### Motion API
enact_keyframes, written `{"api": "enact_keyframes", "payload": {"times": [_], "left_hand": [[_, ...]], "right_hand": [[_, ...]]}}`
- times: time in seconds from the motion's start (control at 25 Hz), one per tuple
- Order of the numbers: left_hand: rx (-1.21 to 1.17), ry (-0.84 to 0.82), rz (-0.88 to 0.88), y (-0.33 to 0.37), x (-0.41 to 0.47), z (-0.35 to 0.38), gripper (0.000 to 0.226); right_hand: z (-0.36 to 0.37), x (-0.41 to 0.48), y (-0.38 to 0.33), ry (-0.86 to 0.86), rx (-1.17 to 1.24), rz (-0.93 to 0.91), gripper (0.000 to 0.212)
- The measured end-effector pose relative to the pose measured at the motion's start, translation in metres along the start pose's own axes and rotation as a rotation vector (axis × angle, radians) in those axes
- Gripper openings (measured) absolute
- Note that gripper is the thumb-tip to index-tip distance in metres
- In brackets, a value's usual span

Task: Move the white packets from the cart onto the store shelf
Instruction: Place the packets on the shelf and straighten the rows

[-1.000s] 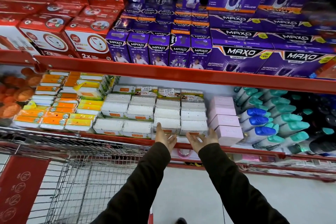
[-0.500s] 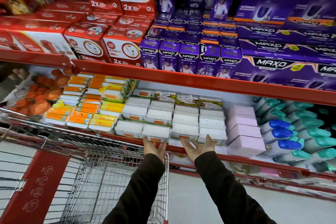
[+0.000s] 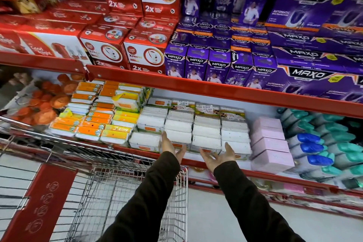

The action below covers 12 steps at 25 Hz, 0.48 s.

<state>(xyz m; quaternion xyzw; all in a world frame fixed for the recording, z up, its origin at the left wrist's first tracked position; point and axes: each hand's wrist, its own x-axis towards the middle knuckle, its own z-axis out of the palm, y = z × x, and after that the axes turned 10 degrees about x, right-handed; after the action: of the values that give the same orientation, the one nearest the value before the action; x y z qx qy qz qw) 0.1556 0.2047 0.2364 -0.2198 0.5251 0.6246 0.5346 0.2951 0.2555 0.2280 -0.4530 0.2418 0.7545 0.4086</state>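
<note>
White packets (image 3: pixel 206 129) lie stacked in several rows on the middle of the red store shelf (image 3: pixel 198 162). My left hand (image 3: pixel 170 147) rests flat against the front of one stack, fingers together and pointing up. My right hand (image 3: pixel 218 156) is held palm-up just in front of the stacks to the right, fingers spread, holding nothing. The wire cart (image 3: pixel 102 186) stands below and to the left, under my left sleeve; I see no white packets in the part of its basket that shows.
Orange and yellow packets (image 3: pixel 94 116) lie left of the white ones, pink boxes (image 3: pixel 271 143) right of them, then blue- and teal-capped bottles (image 3: pixel 318 143). Red and purple boxes (image 3: pixel 216 61) fill the shelf above. A red panel (image 3: pixel 41 202) covers the cart's left side.
The view has shifted left, so the shelf sits further right in frame. My right hand has come off the packets and turned palm-up; my left hand stays at the stack's front.
</note>
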Motion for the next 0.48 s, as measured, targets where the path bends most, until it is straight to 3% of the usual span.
{"api": "enact_keyframes", "payload": {"times": [0.12,0.32,0.48], "left_hand": [[-0.033,-0.007,-0.026,0.002,-0.008,-0.012,0.071],[-0.073,0.175,0.023,0.019,-0.001,-0.053,0.074],[-0.041,0.146,0.049,0.049,0.012,-0.065,0.069]], "right_hand": [[-0.005,-0.003,0.009,-0.003,0.007,-0.005,0.075],[-0.006,0.0,0.05,-0.036,-0.004,0.108,0.086],[0.007,0.012,0.075,-0.046,-0.01,0.122,0.086]]}}
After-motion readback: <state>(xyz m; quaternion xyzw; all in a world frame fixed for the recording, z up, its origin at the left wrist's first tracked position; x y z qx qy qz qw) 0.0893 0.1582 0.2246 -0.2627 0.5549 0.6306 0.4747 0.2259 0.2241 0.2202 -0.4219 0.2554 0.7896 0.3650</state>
